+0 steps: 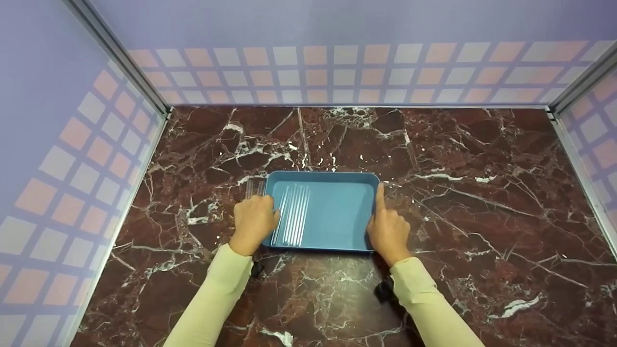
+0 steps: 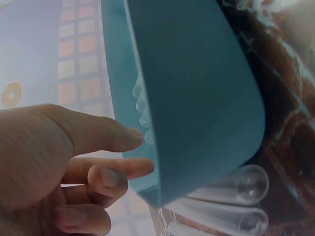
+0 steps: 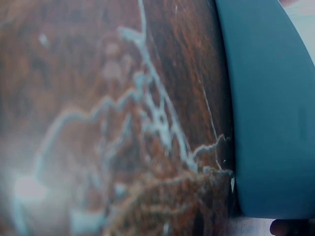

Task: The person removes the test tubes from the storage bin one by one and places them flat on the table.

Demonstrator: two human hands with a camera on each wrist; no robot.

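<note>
A blue rectangular tray (image 1: 342, 212) lies on the marbled tabletop between both hands. Inside its left part are several clear test tubes (image 1: 296, 217), side by side; their rounded ends show in the left wrist view. My left hand (image 1: 255, 221) is at the tray's left wall, thumb and index finger apart at the rim, near the tube ends (image 2: 141, 105), the other fingers loosely bent. More clear tubes (image 2: 251, 184) lie on the table outside that wall. At the right wall, my right hand (image 1: 391, 233) holds the tray, index finger stretched along the side; its grip is partly hidden.
Dark red marbled tabletop (image 1: 482, 217) with white veins surrounds the tray. Panels with pink and white squares (image 1: 347, 72) stand at the back, left and right. Dark wrist devices (image 1: 384, 291) sit under the pale sleeves (image 1: 212, 294).
</note>
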